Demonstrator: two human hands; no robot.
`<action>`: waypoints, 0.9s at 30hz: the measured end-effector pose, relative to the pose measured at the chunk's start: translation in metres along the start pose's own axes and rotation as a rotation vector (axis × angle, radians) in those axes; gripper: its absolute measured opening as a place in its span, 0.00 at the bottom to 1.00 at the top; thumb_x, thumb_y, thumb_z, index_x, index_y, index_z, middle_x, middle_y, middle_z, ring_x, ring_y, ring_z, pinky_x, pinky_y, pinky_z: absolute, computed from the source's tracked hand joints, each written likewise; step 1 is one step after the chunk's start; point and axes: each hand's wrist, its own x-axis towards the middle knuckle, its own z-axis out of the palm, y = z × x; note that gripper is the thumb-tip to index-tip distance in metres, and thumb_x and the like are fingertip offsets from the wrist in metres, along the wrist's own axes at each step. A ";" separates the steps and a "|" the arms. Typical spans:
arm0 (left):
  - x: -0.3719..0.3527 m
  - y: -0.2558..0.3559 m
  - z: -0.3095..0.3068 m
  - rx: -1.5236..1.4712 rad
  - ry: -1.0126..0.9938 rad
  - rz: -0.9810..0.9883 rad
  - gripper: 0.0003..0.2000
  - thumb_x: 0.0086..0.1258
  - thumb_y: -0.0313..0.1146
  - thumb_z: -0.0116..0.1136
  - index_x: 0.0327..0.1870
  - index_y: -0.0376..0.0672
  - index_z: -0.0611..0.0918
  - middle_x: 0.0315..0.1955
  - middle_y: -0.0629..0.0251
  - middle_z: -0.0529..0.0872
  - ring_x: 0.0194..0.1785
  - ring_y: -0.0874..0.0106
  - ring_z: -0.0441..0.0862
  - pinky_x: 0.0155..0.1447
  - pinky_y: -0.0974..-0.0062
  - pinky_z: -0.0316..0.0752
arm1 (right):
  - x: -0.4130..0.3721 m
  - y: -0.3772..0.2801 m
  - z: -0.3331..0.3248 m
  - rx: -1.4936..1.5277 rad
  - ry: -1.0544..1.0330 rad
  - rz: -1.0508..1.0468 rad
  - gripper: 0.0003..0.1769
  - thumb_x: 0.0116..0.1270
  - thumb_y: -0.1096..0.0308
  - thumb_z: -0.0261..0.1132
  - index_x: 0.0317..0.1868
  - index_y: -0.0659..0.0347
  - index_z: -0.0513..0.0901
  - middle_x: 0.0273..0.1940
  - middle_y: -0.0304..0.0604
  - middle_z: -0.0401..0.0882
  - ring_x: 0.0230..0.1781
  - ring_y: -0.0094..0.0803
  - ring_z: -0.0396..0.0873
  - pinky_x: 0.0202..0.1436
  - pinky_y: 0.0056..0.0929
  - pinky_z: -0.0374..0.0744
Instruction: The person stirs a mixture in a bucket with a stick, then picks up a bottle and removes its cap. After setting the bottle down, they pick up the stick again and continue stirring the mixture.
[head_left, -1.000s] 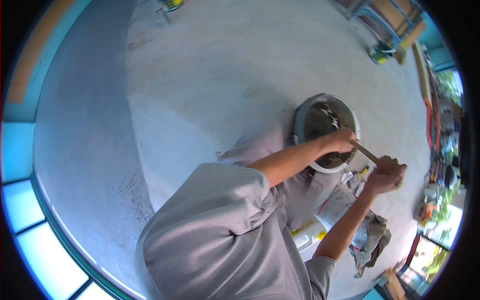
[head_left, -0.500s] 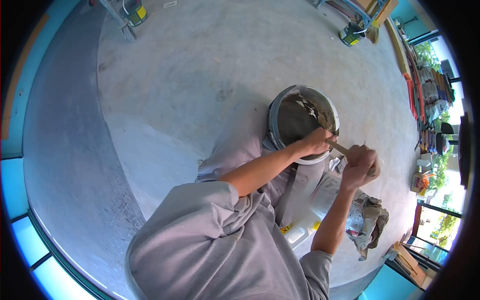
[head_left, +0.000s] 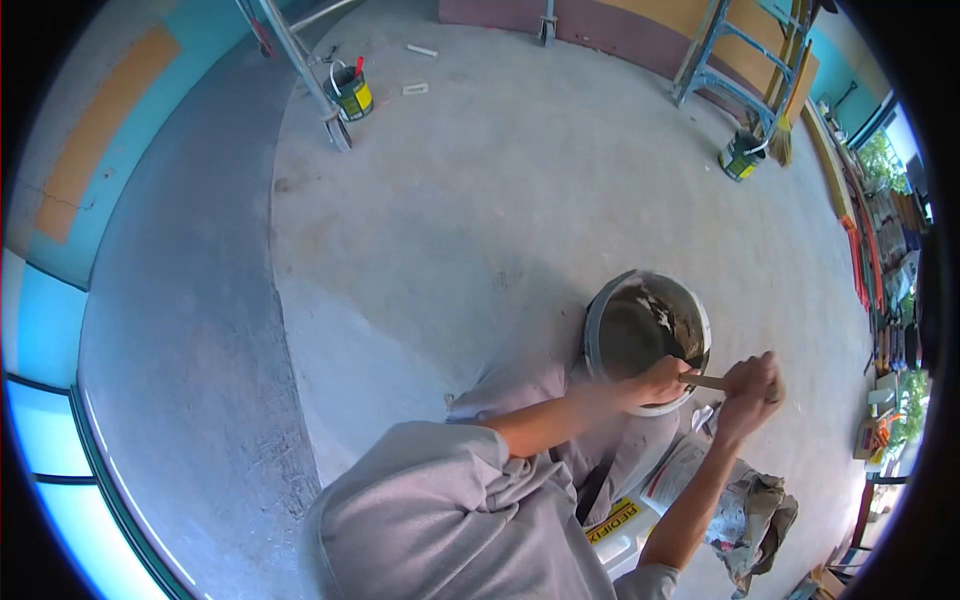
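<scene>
A round grey bucket [head_left: 594, 345] with a pale rim stands between my bent knees, tilted slightly. Grey paste [head_left: 632, 338] lies inside, and smears coat the inner wall. My left hand [head_left: 662, 384] is closed around a wooden stick [head_left: 706, 381] at the near right rim. The other end of that stick sits in my right hand [head_left: 752, 392], closed in a fist just outside the bucket. The stick's lower end is hidden. Below my right forearm lie a crumpled paper bag [head_left: 762, 515] and a white jug [head_left: 618, 548] with a yellow REDIFIX label.
Dark pails with yellow labels stand far off, one pail [head_left: 350, 93] at the left and another pail [head_left: 742, 156] at the right. Beyond are a blue ladder [head_left: 735, 85], a broom [head_left: 781, 143] and a wheeled metal frame [head_left: 300, 75]. Materials [head_left: 890, 270] line the right wall.
My view has tilted up, so the bucket and hands appear lower and farther right. Relative to the bucket, my right hand has risen, and the stick looks more level.
</scene>
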 end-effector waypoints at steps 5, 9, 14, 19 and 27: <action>0.035 0.002 -0.034 0.088 0.052 0.096 0.16 0.70 0.36 0.50 0.25 0.34 0.78 0.22 0.44 0.79 0.28 0.48 0.79 0.31 0.59 0.69 | -0.011 0.049 -0.006 0.113 0.028 -0.202 0.24 0.75 0.60 0.52 0.18 0.56 0.61 0.13 0.34 0.59 0.13 0.20 0.56 0.17 0.23 0.54; 0.008 -0.007 -0.040 0.250 -0.041 0.008 0.14 0.71 0.39 0.51 0.29 0.39 0.82 0.26 0.47 0.81 0.35 0.47 0.80 0.36 0.54 0.72 | 0.004 0.050 -0.041 0.378 0.183 0.054 0.23 0.76 0.60 0.52 0.20 0.52 0.59 0.14 0.30 0.56 0.11 0.20 0.53 0.15 0.24 0.56; -0.006 0.002 -0.002 0.121 -0.056 0.069 0.13 0.71 0.35 0.51 0.29 0.35 0.80 0.24 0.45 0.80 0.33 0.44 0.79 0.34 0.55 0.74 | 0.014 -0.012 -0.012 0.022 0.124 0.194 0.26 0.74 0.58 0.56 0.15 0.59 0.69 0.14 0.29 0.65 0.14 0.17 0.60 0.16 0.24 0.60; 0.036 -0.002 -0.009 -0.061 -0.109 0.002 0.21 0.69 0.47 0.51 0.26 0.35 0.79 0.24 0.40 0.79 0.34 0.41 0.79 0.32 0.55 0.71 | 0.005 0.008 0.007 -0.295 0.024 -0.226 0.25 0.71 0.64 0.60 0.18 0.65 0.62 0.14 0.40 0.53 0.16 0.23 0.52 0.18 0.29 0.55; 0.018 -0.017 -0.043 0.334 -0.031 0.042 0.20 0.73 0.40 0.49 0.22 0.34 0.78 0.20 0.42 0.77 0.30 0.43 0.77 0.29 0.53 0.69 | 0.026 0.027 -0.020 0.186 0.110 0.066 0.27 0.76 0.58 0.52 0.16 0.57 0.62 0.13 0.31 0.61 0.12 0.19 0.58 0.16 0.24 0.58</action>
